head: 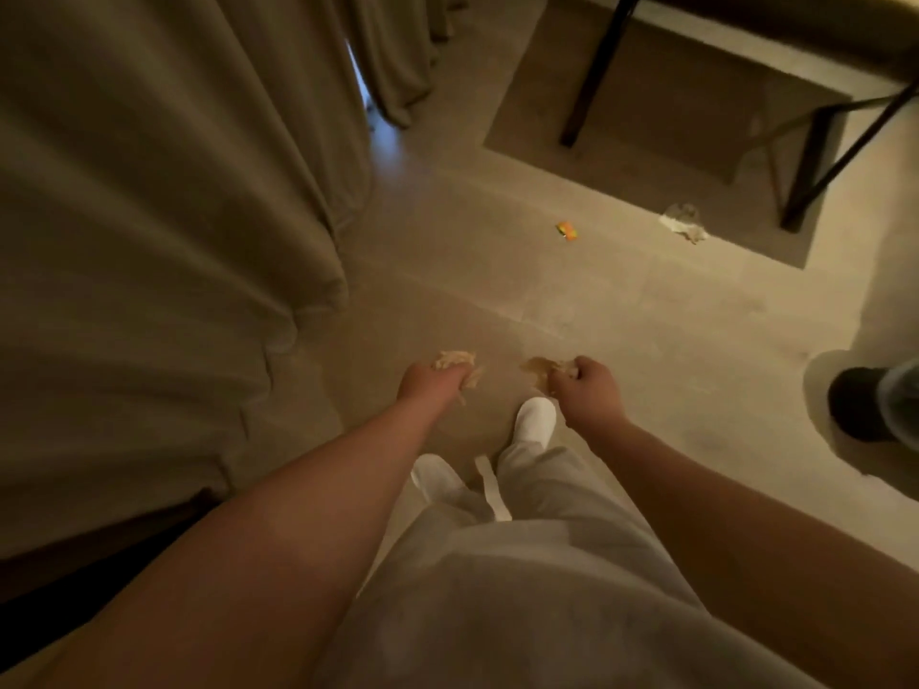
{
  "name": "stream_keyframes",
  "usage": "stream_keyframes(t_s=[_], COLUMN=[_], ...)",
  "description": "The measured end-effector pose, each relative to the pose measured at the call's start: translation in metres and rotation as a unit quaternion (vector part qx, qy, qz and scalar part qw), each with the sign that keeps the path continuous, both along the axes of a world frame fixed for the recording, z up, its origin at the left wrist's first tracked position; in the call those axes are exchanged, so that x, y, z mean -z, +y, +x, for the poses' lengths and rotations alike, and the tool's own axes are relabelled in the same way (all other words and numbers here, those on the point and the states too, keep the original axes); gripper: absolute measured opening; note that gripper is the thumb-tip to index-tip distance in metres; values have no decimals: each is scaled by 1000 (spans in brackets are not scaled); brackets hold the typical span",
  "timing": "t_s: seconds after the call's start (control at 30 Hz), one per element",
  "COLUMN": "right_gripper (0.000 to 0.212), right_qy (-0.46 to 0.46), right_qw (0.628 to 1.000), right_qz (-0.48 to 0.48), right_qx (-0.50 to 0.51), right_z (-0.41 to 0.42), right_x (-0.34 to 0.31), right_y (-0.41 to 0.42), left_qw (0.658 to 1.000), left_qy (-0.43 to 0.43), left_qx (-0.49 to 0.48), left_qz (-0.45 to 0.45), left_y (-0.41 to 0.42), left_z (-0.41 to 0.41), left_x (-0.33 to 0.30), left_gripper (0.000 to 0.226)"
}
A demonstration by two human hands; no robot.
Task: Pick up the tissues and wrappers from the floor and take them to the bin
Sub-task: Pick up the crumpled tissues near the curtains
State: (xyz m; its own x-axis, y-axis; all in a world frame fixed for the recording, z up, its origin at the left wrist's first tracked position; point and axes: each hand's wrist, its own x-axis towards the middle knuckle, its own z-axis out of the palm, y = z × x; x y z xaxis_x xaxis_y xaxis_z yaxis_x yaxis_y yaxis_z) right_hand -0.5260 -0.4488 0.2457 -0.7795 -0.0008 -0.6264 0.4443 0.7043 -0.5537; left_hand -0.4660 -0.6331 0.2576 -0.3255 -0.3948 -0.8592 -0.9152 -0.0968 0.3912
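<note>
My left hand (430,381) is closed around a crumpled tissue (455,361) that sticks out past the fingers. My right hand (589,387) grips another crumpled tissue (539,366), which pokes out to its left. Both hands hang in front of me above the floor. Farther ahead on the floor lies a small orange wrapper (567,230). To its right, at the edge of the rug, sits a crumpled clear and white wrapper (684,221). A dark round bin (865,405) with a clear liner stands at the right edge.
Long beige curtains (164,231) fill the left side. A brown rug (661,126) lies ahead under dark table legs (592,72) and a black frame (815,161). My legs in light trousers and white shoes (534,420) stand on the tiled floor.
</note>
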Motion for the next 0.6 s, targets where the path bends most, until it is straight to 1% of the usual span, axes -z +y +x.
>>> stream_keyframes(t_s=[0.1, 0.2, 0.27, 0.33, 0.5, 0.6], right_gripper=[16, 18, 13, 12, 24, 23], right_qy=[13, 13, 2, -7, -27, -57], right_qw=[998, 995, 991, 987, 984, 976], right_qz=[-7, -22, -34, -45, -57, -72], right_qx=[56, 99, 126, 151, 167, 195], right_z=[-10, -26, -40, -59, -121, -157], right_x=[-14, -22, -23, -22, -26, -30], right_y=[31, 66, 92, 122, 197, 242], left_qw=[999, 998, 998, 999, 998, 999], left_qy=[7, 0, -1, 6, 26, 23], left_qx=[41, 61, 60, 49, 51, 35], left_qz=[0, -9, -10, -10, 6, 14], left_y=[18, 41, 61, 82, 142, 178], left_z=[-17, -37, -56, -78, -140, -176], left_x=[-15, -19, -21, -20, -16, -17], left_gripper=[39, 16, 21, 17, 14, 16])
